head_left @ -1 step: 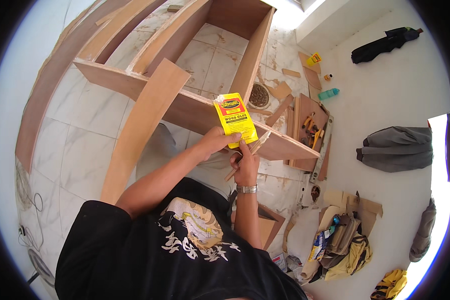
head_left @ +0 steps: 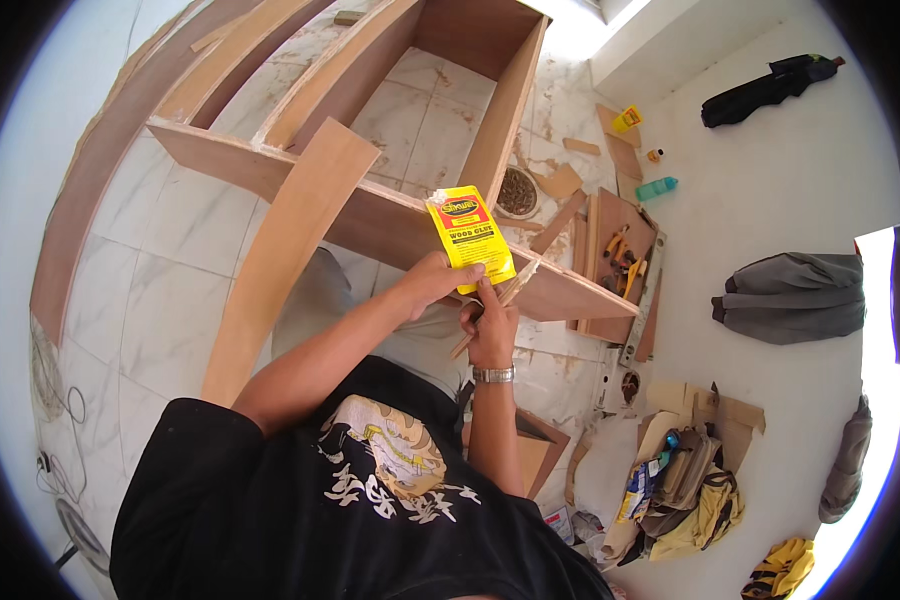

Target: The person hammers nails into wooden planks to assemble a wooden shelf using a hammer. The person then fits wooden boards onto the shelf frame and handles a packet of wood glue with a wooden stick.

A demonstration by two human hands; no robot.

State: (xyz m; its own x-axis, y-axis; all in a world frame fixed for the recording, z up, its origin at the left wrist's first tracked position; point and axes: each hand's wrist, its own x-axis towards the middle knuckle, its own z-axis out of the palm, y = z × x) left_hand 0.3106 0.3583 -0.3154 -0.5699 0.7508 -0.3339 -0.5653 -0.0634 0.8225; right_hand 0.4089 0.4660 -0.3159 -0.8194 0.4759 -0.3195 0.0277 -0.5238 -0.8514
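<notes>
My left hand (head_left: 432, 285) grips the lower end of a yellow glue pouch (head_left: 473, 240), thumb across its front. White glue shows at the torn upper corner of the pouch. Just below, my right hand (head_left: 492, 335) is closed around a thin wooden stick (head_left: 519, 283), whose upper end is coated with pale glue. The right fingertips meet the bottom edge of the pouch. Beyond both hands lies a large plywood cabinet frame (head_left: 560, 290), its near board passing behind the pouch. A long wooden strip (head_left: 280, 260) leans on that board, left of my hands.
Tools with orange handles (head_left: 625, 262) lie on a board to the right, beside a metal level (head_left: 647, 295). A round tub (head_left: 518, 192) of small dark pieces stands among wood offcuts. Bags (head_left: 685, 480) and hanging clothes (head_left: 795, 297) line the right wall.
</notes>
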